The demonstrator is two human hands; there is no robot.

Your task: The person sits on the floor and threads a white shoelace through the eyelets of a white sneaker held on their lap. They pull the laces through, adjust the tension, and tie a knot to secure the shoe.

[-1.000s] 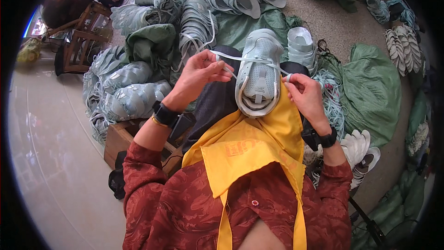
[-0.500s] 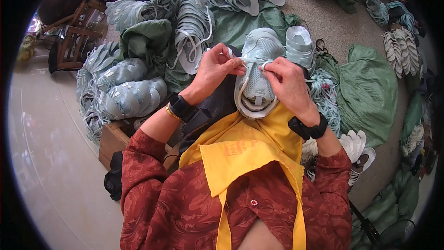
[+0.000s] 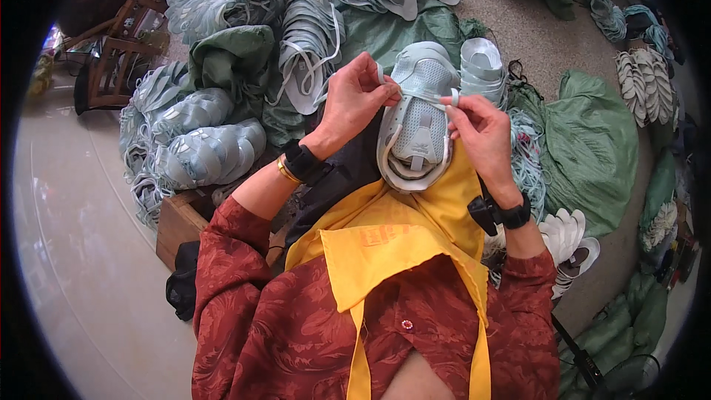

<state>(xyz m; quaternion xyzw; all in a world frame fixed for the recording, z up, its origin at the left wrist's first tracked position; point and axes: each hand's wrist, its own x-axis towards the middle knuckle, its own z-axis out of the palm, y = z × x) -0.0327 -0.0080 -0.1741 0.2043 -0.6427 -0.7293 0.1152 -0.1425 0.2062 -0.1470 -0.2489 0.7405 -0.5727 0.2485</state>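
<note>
A pale blue-grey shoe upper rests on my lap, its toe pointing away and its heel opening toward me. A light shoelace runs across the upper from hand to hand. My left hand pinches one part of the lace at the upper's left edge, with a loop standing above the fingers. On the other side, my right hand grips the lace between thumb and forefinger, a piece of it showing at the fingertips. A yellow apron lies under the upper's heel.
Stacked pale shoe uppers lie to the left, with another stack farther off. More nested uppers stand just right of my work. Bundled laces and a green sack lie at the right. A wooden box sits by my left arm.
Both hands have shifted slightly, the right one outward to the right and the left one a little up and right. The lace is now drawn across the upper between them.
</note>
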